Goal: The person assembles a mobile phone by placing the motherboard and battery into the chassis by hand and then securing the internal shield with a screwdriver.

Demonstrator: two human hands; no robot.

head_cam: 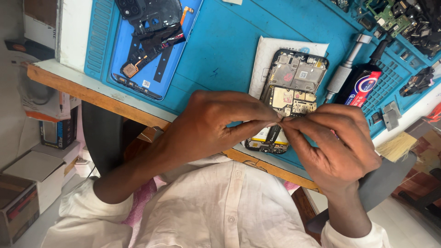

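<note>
My left hand [206,124] and my right hand [337,142] meet fingertip to fingertip just above the desk's near edge. Together they pinch a tiny thin pale piece [281,121], too small to identify. Right behind the fingertips lies an opened phone [294,78] with its circuit board and battery exposed. It rests on a white padded envelope [268,53] on the blue work mat [229,41]. My hands cover the phone's lower part.
A blue phone back cover [138,59] with black parts and a flex cable lies at the mat's left. A silver screwdriver handle [343,71] and a dark tube with a red-blue label [363,85] lie right of the phone. Loose parts [406,20] fill the far right. A brush [397,147] and cardboard boxes [23,202] are nearby.
</note>
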